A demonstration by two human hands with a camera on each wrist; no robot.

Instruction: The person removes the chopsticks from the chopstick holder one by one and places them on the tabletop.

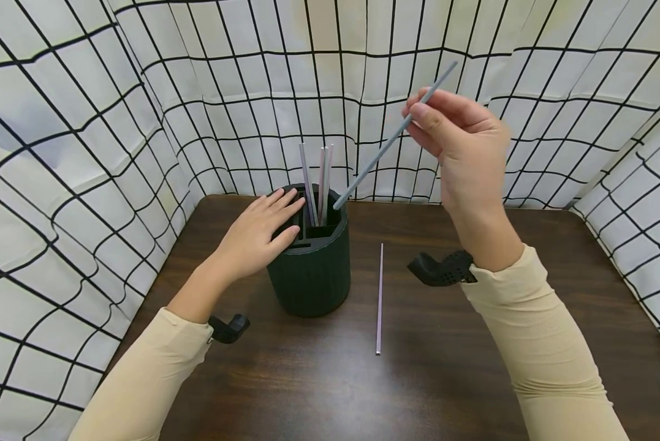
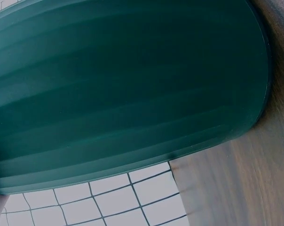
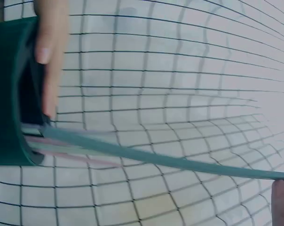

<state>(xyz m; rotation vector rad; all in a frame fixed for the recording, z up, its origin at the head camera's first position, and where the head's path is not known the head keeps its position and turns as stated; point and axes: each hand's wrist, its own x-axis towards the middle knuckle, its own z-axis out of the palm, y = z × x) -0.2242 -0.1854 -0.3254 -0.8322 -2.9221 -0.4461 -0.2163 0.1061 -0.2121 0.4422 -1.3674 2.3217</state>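
My right hand (image 1: 467, 135) pinches a thin blue-grey straw (image 1: 385, 149) between thumb and fingers. The straw slants down to the left, its lower tip at the right rim of a dark green holder (image 1: 310, 275) with divided compartments. Several pale pink and grey straws (image 1: 323, 184) stand upright in a compartment at the holder's back right. Across the holder's top left lies my left hand (image 1: 260, 233), its fingers spread and straight. In the right wrist view the held straw (image 3: 179, 163) reaches toward the holder's mouth; the left wrist view is mostly the holder's ribbed side (image 2: 132, 84).
A lilac straw (image 1: 380, 300) lies lengthwise on the dark wooden table (image 1: 307, 380), right of the holder. White curtain with a black grid (image 1: 285, 73) encloses the table's back and sides. A black wrist camera mount (image 1: 442, 268) sticks out from the right sleeve.
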